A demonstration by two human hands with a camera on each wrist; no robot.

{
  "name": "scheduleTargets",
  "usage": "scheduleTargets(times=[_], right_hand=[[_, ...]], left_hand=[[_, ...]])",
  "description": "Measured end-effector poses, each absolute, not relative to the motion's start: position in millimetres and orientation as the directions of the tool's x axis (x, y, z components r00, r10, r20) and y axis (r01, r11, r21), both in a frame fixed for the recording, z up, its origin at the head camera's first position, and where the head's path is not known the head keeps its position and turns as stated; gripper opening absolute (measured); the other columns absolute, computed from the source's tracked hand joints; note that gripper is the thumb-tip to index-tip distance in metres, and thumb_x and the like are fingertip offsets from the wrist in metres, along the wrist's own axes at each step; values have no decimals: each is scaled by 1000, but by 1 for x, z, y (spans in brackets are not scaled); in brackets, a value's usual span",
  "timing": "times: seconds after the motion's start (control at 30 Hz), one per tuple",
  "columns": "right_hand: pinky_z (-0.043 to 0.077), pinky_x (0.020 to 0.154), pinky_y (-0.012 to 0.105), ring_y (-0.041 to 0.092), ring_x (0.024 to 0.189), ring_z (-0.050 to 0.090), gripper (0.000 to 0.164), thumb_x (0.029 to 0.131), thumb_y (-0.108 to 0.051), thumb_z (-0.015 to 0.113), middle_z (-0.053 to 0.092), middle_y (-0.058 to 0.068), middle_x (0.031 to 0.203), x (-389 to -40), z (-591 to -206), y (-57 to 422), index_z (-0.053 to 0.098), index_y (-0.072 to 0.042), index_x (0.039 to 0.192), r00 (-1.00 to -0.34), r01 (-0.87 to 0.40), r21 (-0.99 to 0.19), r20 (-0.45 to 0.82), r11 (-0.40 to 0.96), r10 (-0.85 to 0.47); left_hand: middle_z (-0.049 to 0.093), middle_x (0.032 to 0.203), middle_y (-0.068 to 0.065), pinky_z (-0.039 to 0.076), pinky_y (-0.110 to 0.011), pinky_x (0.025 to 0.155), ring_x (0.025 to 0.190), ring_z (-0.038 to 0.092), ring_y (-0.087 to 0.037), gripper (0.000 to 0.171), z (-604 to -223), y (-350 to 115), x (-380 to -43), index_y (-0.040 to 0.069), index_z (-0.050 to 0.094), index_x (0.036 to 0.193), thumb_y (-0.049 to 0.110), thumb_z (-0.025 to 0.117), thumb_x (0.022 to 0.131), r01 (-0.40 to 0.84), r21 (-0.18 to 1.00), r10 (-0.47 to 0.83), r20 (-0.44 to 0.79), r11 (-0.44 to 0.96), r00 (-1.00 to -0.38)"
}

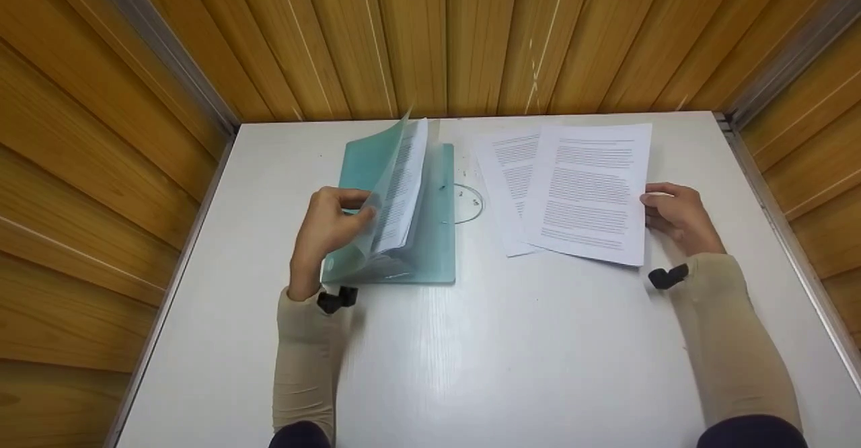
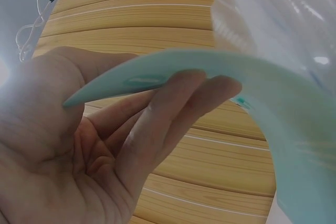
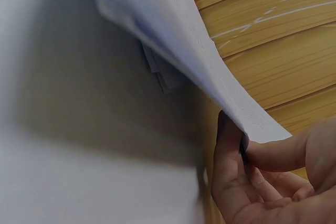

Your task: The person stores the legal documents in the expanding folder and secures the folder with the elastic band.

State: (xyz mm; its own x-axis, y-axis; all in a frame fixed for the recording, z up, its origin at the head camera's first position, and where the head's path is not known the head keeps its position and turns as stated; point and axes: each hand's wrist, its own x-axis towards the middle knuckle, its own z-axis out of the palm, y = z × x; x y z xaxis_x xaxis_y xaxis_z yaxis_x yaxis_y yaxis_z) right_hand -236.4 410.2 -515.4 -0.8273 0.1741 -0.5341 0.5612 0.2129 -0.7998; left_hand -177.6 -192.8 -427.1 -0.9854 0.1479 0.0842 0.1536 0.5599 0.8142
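Observation:
My left hand (image 1: 329, 222) pinches the lifted cover of a teal plastic folder (image 1: 430, 266) between thumb and fingers. In the left wrist view the bent teal cover (image 2: 173, 66) runs between the thumb and the fingertips. Inside the folder, clear sleeves and printed sheets (image 1: 403, 192) stand partly raised. On the right, my right hand (image 1: 679, 212) pinches the right edge of a printed paper sheet (image 1: 592, 192), which is tilted up off the table. The right wrist view shows thumb and fingers gripping the edge of the paper (image 3: 210, 66).
Another printed sheet (image 1: 508, 192) lies on the white table (image 1: 471, 354), partly covered by the held one. A thin drawn or looped circle (image 1: 481, 209) shows beside the folder. Wood-panelled walls (image 1: 471, 38) border the table at the back and sides.

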Motion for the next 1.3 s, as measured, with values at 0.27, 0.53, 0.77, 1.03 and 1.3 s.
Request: scheduleTargets(times=[0.27, 0.53, 0.77, 1.03, 1.3], right_hand=[[57, 89, 19, 11, 118, 63, 68, 110, -25, 59, 55, 7, 145, -233, -514, 410, 31, -8, 168, -825, 565, -799, -547, 205, 142], [58, 86, 19, 3, 104, 68, 69, 109, -22, 60, 67, -6, 119, -234, -511, 412, 30, -6, 168, -821, 570, -805, -556, 164, 129], [58, 82, 19, 2, 93, 69, 69, 108, -18, 62, 72, -18, 90, -234, -505, 412, 30, -5, 168, -818, 574, -814, -564, 88, 117], [58, 81, 19, 2, 91, 72, 67, 108, -11, 60, 76, -14, 92, -232, -504, 405, 30, 0, 166, -842, 535, -845, -534, -8, 77], [57, 83, 19, 2, 94, 69, 69, 109, -11, 58, 74, -14, 94, -229, -504, 401, 23, 0, 168, -843, 535, -845, -535, -8, 52]], left_hand=[[79, 116, -20, 63, -52, 91, 108, 78, -35, 32, -428, -194, -178, -5, 78, 120, 7, 70, 92, 172, 811, 154, 103, 559, -983], [79, 118, -19, 63, -53, 92, 110, 77, -35, 31, -427, -194, -178, -4, 79, 120, 7, 69, 93, 166, 818, 155, 95, 551, -983], [78, 120, -20, 62, -53, 93, 111, 76, -36, 32, -427, -194, -179, -4, 78, 122, 7, 69, 94, 161, 820, 154, 91, 550, -984], [79, 119, -18, 64, -52, 89, 108, 77, -34, 32, -427, -193, -179, -3, 79, 122, 7, 69, 93, 149, 823, 144, 83, 549, -986], [79, 120, -18, 64, -52, 89, 107, 77, -34, 32, -426, -192, -177, -2, 78, 123, 8, 69, 94, 125, 821, 133, 60, 557, -989]])
